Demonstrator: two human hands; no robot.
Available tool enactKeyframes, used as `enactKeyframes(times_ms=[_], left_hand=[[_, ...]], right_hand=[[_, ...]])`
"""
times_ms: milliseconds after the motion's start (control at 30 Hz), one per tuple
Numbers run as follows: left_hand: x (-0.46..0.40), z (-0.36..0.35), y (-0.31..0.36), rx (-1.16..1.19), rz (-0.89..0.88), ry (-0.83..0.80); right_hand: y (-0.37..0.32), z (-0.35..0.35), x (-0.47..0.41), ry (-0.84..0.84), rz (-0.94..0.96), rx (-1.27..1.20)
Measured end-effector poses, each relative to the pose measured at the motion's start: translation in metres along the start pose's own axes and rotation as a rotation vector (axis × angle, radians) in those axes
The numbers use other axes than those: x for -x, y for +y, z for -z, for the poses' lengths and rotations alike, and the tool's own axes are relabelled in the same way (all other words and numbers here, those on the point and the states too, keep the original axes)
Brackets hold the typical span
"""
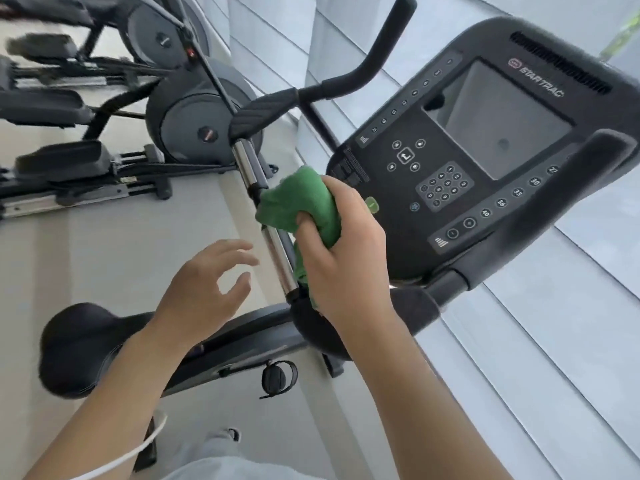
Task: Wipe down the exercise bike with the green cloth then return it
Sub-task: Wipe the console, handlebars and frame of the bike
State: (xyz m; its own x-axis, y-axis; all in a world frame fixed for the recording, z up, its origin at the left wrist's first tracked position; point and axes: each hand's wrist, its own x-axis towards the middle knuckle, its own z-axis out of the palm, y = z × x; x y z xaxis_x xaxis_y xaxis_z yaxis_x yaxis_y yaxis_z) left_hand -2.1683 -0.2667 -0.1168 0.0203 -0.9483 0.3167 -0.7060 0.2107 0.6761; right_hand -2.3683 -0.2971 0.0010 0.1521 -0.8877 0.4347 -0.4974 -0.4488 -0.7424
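My right hand (343,258) grips the bunched green cloth (298,202) and holds it against the chrome handlebar (277,258) of the exercise bike, just left of the black console (485,147). Part of the cloth hangs down behind my palm. My left hand (207,282) hovers open below and left of the bar, fingers spread, touching nothing. The bike's black saddle (76,348) sits at the lower left, and a pedal (277,377) shows below the frame.
Elliptical machines (104,133) stand along the left on the pale floor (121,258). The upper handlebar grip (374,53) curves up toward the top. A light wall with windows (519,375) runs along the right. My grey trousers and a white cable (138,448) are at the bottom.
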Motion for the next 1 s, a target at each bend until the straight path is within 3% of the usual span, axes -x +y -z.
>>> enactKeyframes(times_ms=[200, 600, 833, 1000], left_hand=[[0.024, 0.012, -0.027, 0.008, 0.182, -0.075], [-0.064, 0.033, -0.076, 0.127, 0.040, -0.118], [-0.089, 0.050, -0.117, 0.193, -0.008, -0.137], [-0.092, 0.065, -0.137, 0.230, 0.002, -0.144]], right_hand=[[0.019, -0.059, 0.010, -0.318, -0.157, 0.432], [0.025, -0.134, -0.052, -0.255, -0.382, 0.732], [0.036, -0.175, -0.118, -0.201, -0.409, 0.691], [0.044, -0.200, -0.148, -0.150, -0.312, 0.828]])
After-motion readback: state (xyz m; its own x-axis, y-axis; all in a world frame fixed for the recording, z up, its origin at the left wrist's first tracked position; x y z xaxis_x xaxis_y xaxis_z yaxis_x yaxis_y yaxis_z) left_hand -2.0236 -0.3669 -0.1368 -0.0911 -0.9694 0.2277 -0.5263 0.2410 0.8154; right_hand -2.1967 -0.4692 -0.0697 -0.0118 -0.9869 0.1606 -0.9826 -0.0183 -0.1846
